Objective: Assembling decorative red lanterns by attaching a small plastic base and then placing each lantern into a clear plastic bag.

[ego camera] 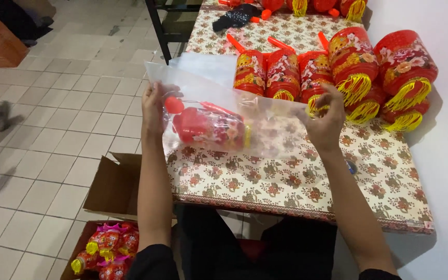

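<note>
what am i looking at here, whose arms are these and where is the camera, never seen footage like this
There is no machine here. One camera sits on a person's head and looks down, so the two bare arms are that person's own. The left hand and right hand hold the ends of a clear plastic bag with a red lantern-shaped toy inside. They hold it over a table with a floral cloth. More red lanterns with yellow tassels stand along the wall side. An open cardboard box sits on the tiled floor.

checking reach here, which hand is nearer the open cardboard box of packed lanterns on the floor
Left. The left hand grips the clear bag's left end, above the box; the right hand holds the bag's far end, further away.
</note>
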